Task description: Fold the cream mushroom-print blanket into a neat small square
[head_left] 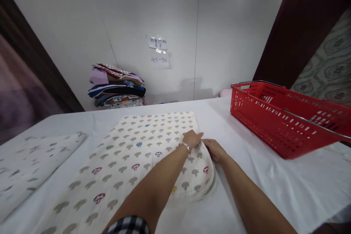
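Here hands (204, 146) apparently pinching soft mushroom-print cloth (137, 153).

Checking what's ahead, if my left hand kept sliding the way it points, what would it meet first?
Probably only more of the mushroom-print cloth under the left hand, then bare white table; depth is unclear.

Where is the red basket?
The red basket sits on the white table, to the right of the mushroom cloth and both hands.

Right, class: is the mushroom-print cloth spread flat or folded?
Partly folded. The cloth lies mostly flat on the table, but its right edge shows stacked layers where the left hand and right hand press.
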Tool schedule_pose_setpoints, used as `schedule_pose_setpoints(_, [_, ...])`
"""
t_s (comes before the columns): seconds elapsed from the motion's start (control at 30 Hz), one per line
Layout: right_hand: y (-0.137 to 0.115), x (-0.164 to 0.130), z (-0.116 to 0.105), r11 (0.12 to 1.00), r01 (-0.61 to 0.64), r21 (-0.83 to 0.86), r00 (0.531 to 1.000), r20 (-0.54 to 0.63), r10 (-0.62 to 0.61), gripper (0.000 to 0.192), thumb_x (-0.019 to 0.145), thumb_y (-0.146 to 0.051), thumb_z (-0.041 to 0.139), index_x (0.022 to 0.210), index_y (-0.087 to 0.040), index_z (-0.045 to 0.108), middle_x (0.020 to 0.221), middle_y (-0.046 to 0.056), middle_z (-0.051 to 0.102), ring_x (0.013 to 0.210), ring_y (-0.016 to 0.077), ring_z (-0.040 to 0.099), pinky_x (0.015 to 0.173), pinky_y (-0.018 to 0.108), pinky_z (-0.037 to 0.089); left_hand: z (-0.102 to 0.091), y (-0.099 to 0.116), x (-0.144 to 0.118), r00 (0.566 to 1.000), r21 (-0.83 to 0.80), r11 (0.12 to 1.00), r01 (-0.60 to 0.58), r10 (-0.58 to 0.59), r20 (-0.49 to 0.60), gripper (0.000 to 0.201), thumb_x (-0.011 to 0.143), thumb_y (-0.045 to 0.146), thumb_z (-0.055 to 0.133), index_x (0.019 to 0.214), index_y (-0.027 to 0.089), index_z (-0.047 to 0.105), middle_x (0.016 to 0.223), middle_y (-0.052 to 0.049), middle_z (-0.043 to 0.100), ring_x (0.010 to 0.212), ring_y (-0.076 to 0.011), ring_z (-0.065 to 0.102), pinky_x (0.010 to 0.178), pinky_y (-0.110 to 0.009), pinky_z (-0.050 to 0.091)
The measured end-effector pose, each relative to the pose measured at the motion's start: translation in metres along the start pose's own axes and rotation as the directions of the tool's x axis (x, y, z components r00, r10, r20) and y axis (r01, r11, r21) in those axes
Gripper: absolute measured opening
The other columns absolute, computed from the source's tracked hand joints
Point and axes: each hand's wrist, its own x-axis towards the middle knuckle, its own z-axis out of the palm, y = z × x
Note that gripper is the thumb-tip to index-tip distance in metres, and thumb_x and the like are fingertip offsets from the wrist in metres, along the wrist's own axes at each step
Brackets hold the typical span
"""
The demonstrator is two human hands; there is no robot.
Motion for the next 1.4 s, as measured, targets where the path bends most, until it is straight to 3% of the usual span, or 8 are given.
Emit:
schedule_pose_setpoints(0.17, [0.000, 0.005, 0.001, 0.999, -0.002, -0.051, 1.000, -0.028, 0.001, 0.008, 0.062, -0.020, 0.063, 0.067, -0.014, 0.061, 0.052, 0.001, 0.063, 0.046, 0.0127, 0.055, 0.049, 0.024, 0.044, 0.005, -0.001, 0.012, 0.999, 0.053, 0.998, 0.043, -0.042, -0.031, 0.030, 0.071, 0.030, 0.055, 0.092, 0.010, 0.064, 0.105, -0.019, 0.064, 0.103, -0.0273, 0.058, 0.078, -0.030, 0.044])
schedule_pose_setpoints(0.3, [-0.003, 0.006, -0.005, 0.958, 0.022, -0.285, 0.983, -0.168, -0.072, 0.005, 0.066, -0.021, 0.056, 0.064, -0.016, 0.055, 0.043, -0.005, 0.053, 0.036, 0.0073, 0.043, 0.038, 0.019, 0.033, 0.003, -0.008, 0.012, 0.999, 0.014, 0.999, 0.041, -0.041, -0.011, 0.022, 0.075, 0.023, 0.046, 0.081, 0.013, 0.064, 0.089, -0.014, 0.068, 0.090, -0.0214, 0.063, 0.073, -0.027, 0.044])
schedule_pose_setpoints(0.43, [-0.003, 0.006, -0.013, 0.910, -0.014, -0.414, 0.979, -0.190, -0.072, 0.008, 0.069, -0.023, 0.052, 0.064, -0.017, 0.053, 0.038, -0.007, 0.044, 0.029, 0.0063, 0.033, 0.032, 0.019, 0.022, 0.001, -0.012, 0.011, 0.999, -0.046, 0.998, 0.045, -0.045, -0.002, 0.018, 0.075, 0.021, 0.045, 0.075, 0.015, 0.062, 0.069, -0.008, 0.067, 0.074, -0.0172, 0.063, 0.069, -0.026, 0.045])
schedule_pose_setpoints(0.77, [-0.007, 0.010, -0.013, 0.779, 0.004, -0.627, 0.985, -0.134, -0.113, 0.012, 0.070, -0.024, 0.051, 0.068, -0.016, 0.059, 0.045, -0.004, 0.049, 0.035, 0.0073, 0.040, 0.036, 0.019, 0.029, 0.002, -0.025, 0.008, 0.997, -0.265, 0.962, 0.065, -0.075, -0.027, 0.013, 0.077, 0.022, 0.043, 0.075, 0.016, 0.055, 0.060, -0.004, 0.061, 0.052, -0.0131, 0.058, 0.052, -0.023, 0.044])
schedule_pose_setpoints(1.03, [-0.030, 0.065, 0.003, 0.589, 0.013, -0.808, 0.967, -0.139, -0.212, 0.016, 0.068, -0.018, 0.054, 0.066, -0.012, 0.068, 0.061, 0.004, 0.063, 0.059, 0.0127, 0.056, 0.051, 0.020, 0.035, -0.001, -0.022, 0.004, 1.000, -0.372, 0.928, 0.020, -0.021, 0.003, 0.026, 0.085, 0.036, 0.042, 0.075, 0.015, 0.053, 0.072, -0.005, 0.066, 0.048, -0.0100, 0.057, 0.047, -0.021, 0.044])
schedule_pose_setpoints(1.23, [-0.037, 0.092, 0.017, 0.507, -0.033, -0.862, 0.961, -0.167, -0.222, 0.019, 0.068, -0.023, 0.059, 0.076, -0.011, 0.072, 0.079, 0.011, 0.070, 0.075, 0.0200, 0.062, 0.060, 0.023, 0.040, -0.051, -0.056, 0.006, 0.978, -0.230, 0.969, -0.087, 0.039, -0.204, 0.021, 0.080, 0.037, 0.050, 0.074, 0.018, 0.058, 0.084, -0.005, 0.066, 0.075, -0.0162, 0.060, 0.069, -0.026, 0.046])
schedule_pose_setpoints(1.3, [-0.038, 0.095, 0.016, 0.497, -0.036, -0.867, 0.954, -0.178, -0.242, 0.018, 0.068, -0.022, 0.060, 0.077, -0.011, 0.072, 0.083, 0.012, 0.070, 0.078, 0.0202, 0.062, 0.062, 0.022, 0.040, -0.083, -0.090, 0.008, 0.937, -0.019, 0.991, -0.133, 0.119, -0.329, 0.021, 0.081, 0.035, 0.048, 0.082, 0.019, 0.061, 0.094, -0.006, 0.065, 0.088, -0.0196, 0.058, 0.081, -0.030, 0.044])
schedule_pose_setpoints(1.4, [-0.039, 0.096, 0.008, 0.495, -0.031, -0.868, 0.931, -0.206, -0.303, 0.020, 0.072, -0.020, 0.055, 0.083, -0.013, 0.070, 0.090, 0.009, 0.070, 0.084, 0.0186, 0.061, 0.065, 0.021, 0.040, -0.131, -0.157, 0.008, 0.874, 0.319, 0.947, -0.027, 0.178, -0.452, 0.033, 0.083, 0.036, 0.043, 0.105, 0.018, 0.059, 0.115, -0.010, 0.060, 0.106, -0.0232, 0.053, 0.094, -0.034, 0.038])
